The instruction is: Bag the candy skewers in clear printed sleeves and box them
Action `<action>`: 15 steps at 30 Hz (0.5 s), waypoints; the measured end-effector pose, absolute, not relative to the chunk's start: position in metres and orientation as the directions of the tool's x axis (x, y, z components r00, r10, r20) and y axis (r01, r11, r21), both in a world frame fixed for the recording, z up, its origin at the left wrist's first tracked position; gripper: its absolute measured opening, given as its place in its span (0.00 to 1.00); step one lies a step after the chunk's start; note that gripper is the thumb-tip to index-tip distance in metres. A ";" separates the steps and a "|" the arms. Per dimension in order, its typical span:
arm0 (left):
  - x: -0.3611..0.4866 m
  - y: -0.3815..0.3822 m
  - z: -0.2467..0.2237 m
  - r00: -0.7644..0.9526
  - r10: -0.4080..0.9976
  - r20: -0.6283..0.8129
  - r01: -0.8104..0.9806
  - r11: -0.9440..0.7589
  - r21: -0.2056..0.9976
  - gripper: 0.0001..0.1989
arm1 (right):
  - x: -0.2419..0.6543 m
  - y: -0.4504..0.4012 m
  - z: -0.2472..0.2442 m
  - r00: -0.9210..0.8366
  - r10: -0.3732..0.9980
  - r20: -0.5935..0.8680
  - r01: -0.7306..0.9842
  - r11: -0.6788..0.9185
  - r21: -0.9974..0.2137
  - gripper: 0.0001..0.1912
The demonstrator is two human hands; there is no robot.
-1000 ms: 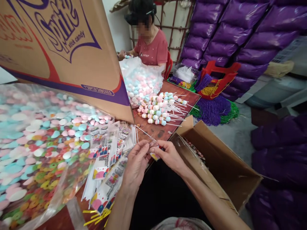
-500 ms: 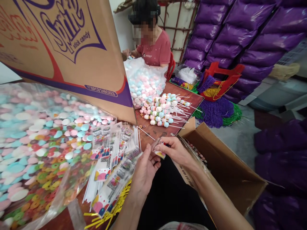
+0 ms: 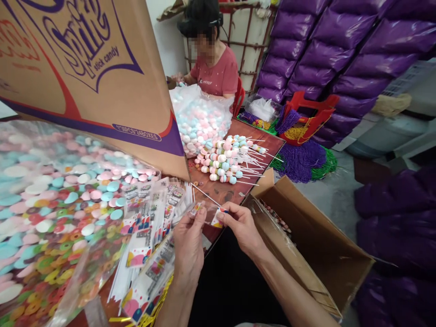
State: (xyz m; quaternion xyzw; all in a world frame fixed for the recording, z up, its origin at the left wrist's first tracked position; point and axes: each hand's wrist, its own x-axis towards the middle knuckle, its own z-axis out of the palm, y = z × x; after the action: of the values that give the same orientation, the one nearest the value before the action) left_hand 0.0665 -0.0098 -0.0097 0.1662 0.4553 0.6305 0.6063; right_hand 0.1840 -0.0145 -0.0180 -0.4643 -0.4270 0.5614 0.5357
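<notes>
A small printed plastic candy bag (image 3: 217,219) stretches between my hands over the table's near edge. My left hand (image 3: 189,243) pinches its clear end between thumb and fingers. The colourful printed end is gripped by my right hand (image 3: 242,229), thumb on top. Whether anything is inside the bag I cannot tell. Just beyond them a white stick (image 3: 205,194) lies slanted across the table, one end close to my right fingers. Left of my left hand are several flat printed bags (image 3: 150,272) in piles, with white sticks (image 3: 121,277) and yellow ties (image 3: 158,302) beneath.
A tall carton (image 3: 136,131) stands behind a spread of loose candies (image 3: 68,204) on the left. Candy skewers (image 3: 225,159) lie in a heap ahead. Across the table sits a person (image 3: 218,68) by a candy-filled bag (image 3: 200,118). An open cardboard box (image 3: 327,245) is at right.
My hands have drawn apart, the left one moving left, and the bag is now stretched between them. The whole view has shifted slightly.
</notes>
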 end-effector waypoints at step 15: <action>0.068 -0.013 -0.006 -0.339 0.876 -0.345 -0.655 0.043 0.754 0.15 | 0.165 -0.008 -0.019 0.048 0.998 -0.035 -0.081 -0.031 -0.996 0.24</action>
State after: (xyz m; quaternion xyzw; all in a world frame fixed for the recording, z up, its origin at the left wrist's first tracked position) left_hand 0.0684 -0.0132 -0.0064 0.1213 0.4535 0.6810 0.5621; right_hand 0.1648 -0.0075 -0.0190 -0.4998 -0.4586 0.5153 0.5238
